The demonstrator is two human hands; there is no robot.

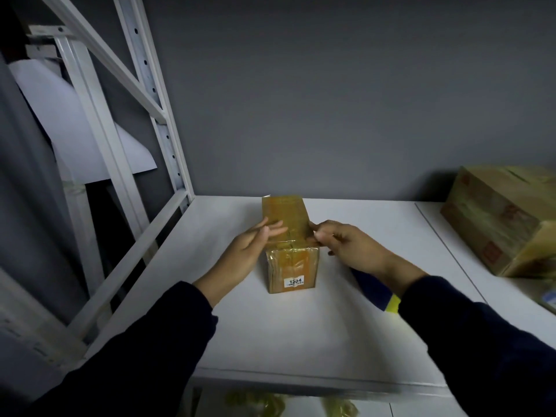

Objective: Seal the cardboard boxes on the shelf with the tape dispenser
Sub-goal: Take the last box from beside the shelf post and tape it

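Cardboard box (pixel 290 266) sits near the shelf's (pixel 301 332) back edge, left hand (pixel 252 245) laid straight-fingered on its top, right hand (pixel 349 243) pinching its right top edge.

Both arms reach forward in dark sleeves, wrists bare. My left grip (pixel 252 239) lies flat — fingers straight, pressed on the box (pixel 290 267). My right grip (pixel 346 242) curls — thumb and forefinger pinching its right edge.
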